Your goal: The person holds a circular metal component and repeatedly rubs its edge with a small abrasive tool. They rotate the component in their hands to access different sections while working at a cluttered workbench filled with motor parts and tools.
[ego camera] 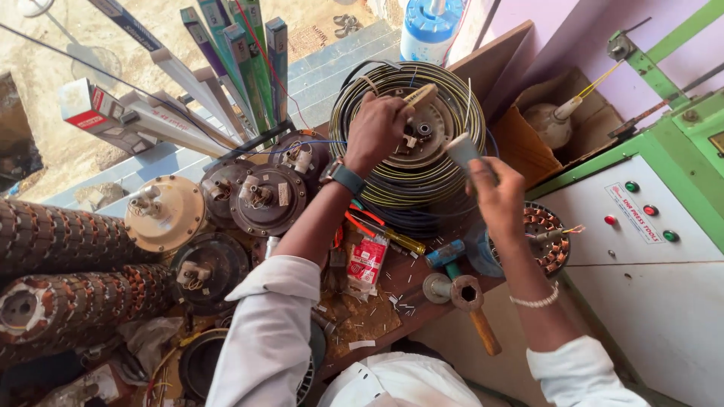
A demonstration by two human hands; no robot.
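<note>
L hand (pixel 377 130) w/ wooden-handled tool (pixel 419 96)

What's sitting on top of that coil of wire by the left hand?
A round metal motor part lies on the wire coil; the left hand covers its left edge. What is beneath the coil is hidden.

motor (pixel 422 136) on wire coil (pixel 400 188), hammer (pixel 471 301) nearer

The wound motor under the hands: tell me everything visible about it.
The wound motor is a round stator lying flat on the cluttered wooden bench. Thick rings of dark and yellowish wire circle a grey metal hub with a central bearing. The left hand rests on its hub, gripping a wooden-handled tool. The right hand hovers at its right edge, holding a small pale piece.
</note>
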